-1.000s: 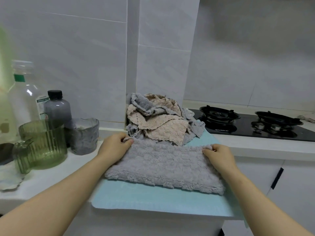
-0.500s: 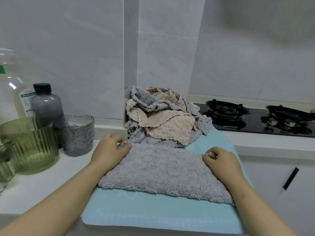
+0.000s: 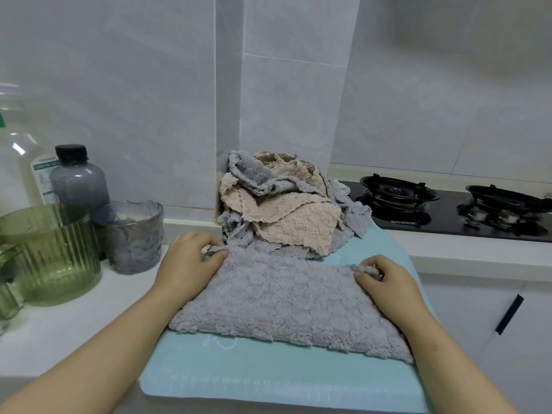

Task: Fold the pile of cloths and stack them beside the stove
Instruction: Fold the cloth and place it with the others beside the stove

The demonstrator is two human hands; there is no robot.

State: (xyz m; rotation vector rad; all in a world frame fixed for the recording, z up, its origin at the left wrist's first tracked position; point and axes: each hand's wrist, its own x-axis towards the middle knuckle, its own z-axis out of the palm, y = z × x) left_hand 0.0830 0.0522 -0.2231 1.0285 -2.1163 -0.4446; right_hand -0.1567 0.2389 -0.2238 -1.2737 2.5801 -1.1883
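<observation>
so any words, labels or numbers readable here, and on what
None can be read.
Label on the large clear plastic bottle: printed lines, too blurred.
White print on the black glass stove: too small.
Ruler marks along the light blue mat: too faint.

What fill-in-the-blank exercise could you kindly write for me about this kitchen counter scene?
1. The left hand and right hand each pinch a far corner of the ____ cloth lying on the mat.
2. The stove stands to the ____ of the unfolded pile.
3. The stove shows ____ burners.
4. The dark bottle has a ____ cap.
Missing words: grey; right; two; black.
</observation>
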